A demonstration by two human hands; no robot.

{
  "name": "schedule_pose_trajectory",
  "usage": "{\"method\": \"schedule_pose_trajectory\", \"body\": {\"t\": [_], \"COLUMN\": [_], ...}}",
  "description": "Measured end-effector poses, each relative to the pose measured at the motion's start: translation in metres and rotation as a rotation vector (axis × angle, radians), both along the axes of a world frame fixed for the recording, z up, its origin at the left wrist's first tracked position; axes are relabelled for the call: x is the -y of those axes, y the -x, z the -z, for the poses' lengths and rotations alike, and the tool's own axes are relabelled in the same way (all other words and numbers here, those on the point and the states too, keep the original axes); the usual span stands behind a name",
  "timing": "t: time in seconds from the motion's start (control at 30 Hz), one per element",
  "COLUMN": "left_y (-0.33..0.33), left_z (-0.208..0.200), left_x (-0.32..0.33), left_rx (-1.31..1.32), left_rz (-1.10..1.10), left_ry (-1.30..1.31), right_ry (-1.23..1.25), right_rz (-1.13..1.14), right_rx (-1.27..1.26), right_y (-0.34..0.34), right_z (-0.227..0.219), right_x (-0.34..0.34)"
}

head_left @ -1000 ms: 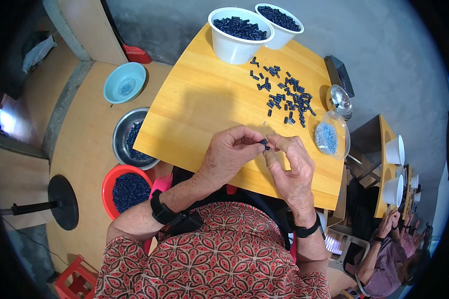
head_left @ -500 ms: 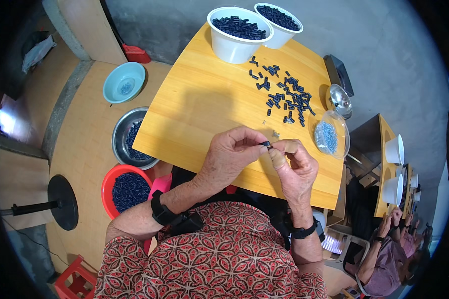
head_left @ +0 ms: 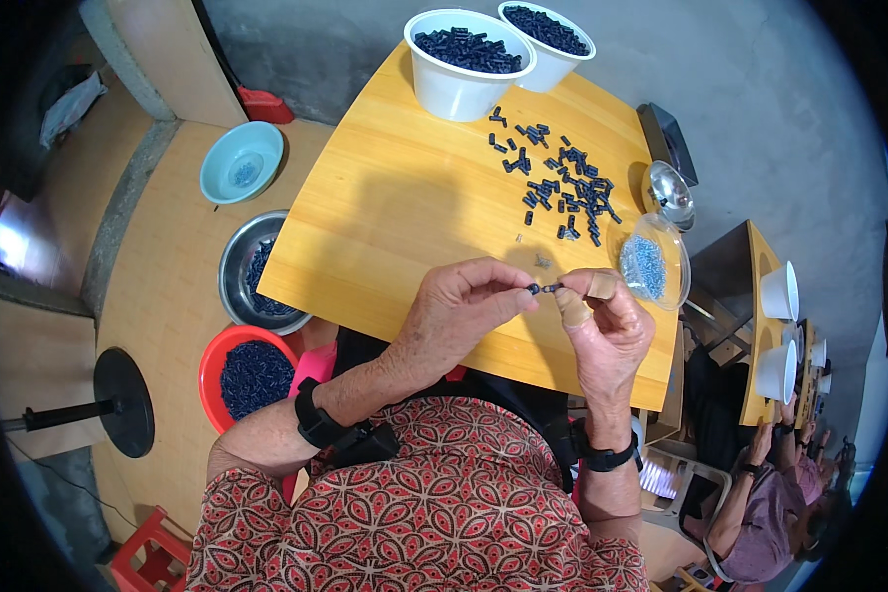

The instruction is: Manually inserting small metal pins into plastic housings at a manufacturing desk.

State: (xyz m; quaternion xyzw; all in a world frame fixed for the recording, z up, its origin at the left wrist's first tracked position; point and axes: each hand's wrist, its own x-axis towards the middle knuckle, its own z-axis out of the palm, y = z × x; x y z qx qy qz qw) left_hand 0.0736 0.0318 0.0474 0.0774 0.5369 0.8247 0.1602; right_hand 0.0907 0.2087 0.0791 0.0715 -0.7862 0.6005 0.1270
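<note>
Over the near part of the yellow wooden table [head_left: 385, 266], my left hand [head_left: 464, 314] pinches a small black cylindrical part [head_left: 534, 289] between thumb and fingers. Facing it, my right hand [head_left: 610, 331], with tape on its thumb and finger, pinches a second small dark piece [head_left: 555, 287]. The two pieces meet end to end or nearly so; whether they are joined I cannot tell. Just beyond my fingers lie a few tiny metal bits [head_left: 543, 262]. Farther off, many loose black cylindrical parts [head_left: 574, 187] are scattered. A clear round tub [head_left: 645, 266] of small pale blue pieces sits right of them.
Two white buckets [head_left: 464, 84] full of black parts stand at the far edge. A shiny metal bowl [head_left: 669, 192] is at the right. On the floor left are a blue basin [head_left: 212, 163], a steel bowl [head_left: 229, 281] and a red basin [head_left: 210, 390]. Another person [head_left: 760, 523] sits at right.
My right hand has shifted right and turned slightly, so a gap opens between my fingertips and both small pieces show. My left hand stays nearly in place.
</note>
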Motion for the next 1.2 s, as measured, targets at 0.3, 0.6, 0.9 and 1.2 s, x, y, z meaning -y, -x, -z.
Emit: {"method": "schedule_pose_trajectory", "body": {"t": [0.3, 0.6, 0.9, 1.2], "left_y": [0.000, 0.000, -0.003, -0.004], "left_z": [0.006, 0.004, 0.004, 0.012], "left_x": [-0.002, -0.002, -0.001, -0.003], "left_rx": [-0.012, 0.000, 0.000, -0.020], "left_rz": [0.017, 0.028, 0.039, 0.042], "left_ry": [-0.048, -0.047, -0.060, -0.025], "right_ry": [-0.081, -0.189, -0.335, -0.478], "right_rz": [-0.008, -0.016, -0.067, -0.134], "right_rx": [-0.070, -0.116, -0.223, -0.377], "right_y": [0.001, 0.001, 0.002, 0.004], "right_z": [0.000, -0.004, -0.010, -0.010], "right_x": [-0.001, -0.001, -0.002, -0.001]}}
